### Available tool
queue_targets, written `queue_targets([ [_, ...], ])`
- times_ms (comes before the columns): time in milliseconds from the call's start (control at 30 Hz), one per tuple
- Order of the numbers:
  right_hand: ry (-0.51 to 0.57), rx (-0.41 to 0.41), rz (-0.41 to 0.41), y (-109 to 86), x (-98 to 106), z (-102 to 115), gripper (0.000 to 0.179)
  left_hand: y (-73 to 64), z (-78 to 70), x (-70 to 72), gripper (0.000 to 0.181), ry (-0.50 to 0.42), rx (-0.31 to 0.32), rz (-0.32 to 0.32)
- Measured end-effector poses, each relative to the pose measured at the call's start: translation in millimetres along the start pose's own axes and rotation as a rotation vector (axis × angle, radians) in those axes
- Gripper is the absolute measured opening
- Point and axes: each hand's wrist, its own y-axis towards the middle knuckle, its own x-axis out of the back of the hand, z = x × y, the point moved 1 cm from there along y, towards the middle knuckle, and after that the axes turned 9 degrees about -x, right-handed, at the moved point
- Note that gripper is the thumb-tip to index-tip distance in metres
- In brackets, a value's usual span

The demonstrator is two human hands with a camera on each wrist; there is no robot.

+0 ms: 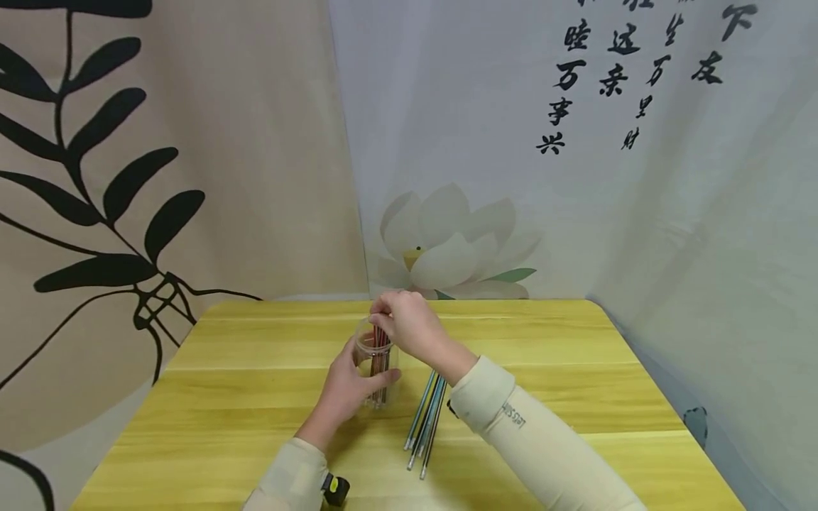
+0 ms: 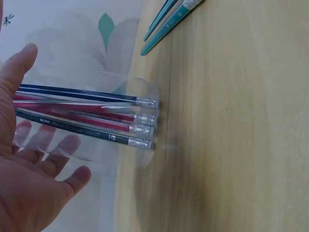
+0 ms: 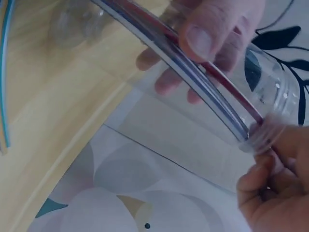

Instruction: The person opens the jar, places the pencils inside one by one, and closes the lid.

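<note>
My left hand [image 1: 341, 390] grips a clear plastic jar [image 2: 104, 77] from the side, thumb and fingers round its wall. Inside stand several pencils [image 2: 82, 116], some dark and some red, their eraser ends down at the jar's bottom. Over the rim, my right hand [image 1: 412, 325] pinches the upper ends of pencils in the jar; in the right wrist view its curled fingers [image 3: 253, 186] are right at the jar's mouth. Beside the jar, under the right forearm, lies a loose bunch of teal and dark pencils [image 1: 424, 422], erasers toward me and far ends hidden.
The jar is over the yellow wooden table [image 1: 224, 411], left of its middle. Behind the table's far edge hangs a printed cloth [image 1: 268, 177] with leaves, a lotus and writing. A small black object with a yellow mark [image 1: 335, 490] sits at my left cuff.
</note>
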Motion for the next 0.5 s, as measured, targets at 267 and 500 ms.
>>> queue_targets([
  [267,-0.292,0.011,-0.107,-10.1,5,3,0.018,-0.9,-7.6,-3.2,0.093,0.088,-0.004,-0.056],
  [500,-0.104,-0.092,-0.129,-24.7,22,-24,0.023,-0.6,-8.8,-7.0,0.105,0.092,0.006,-0.081],
])
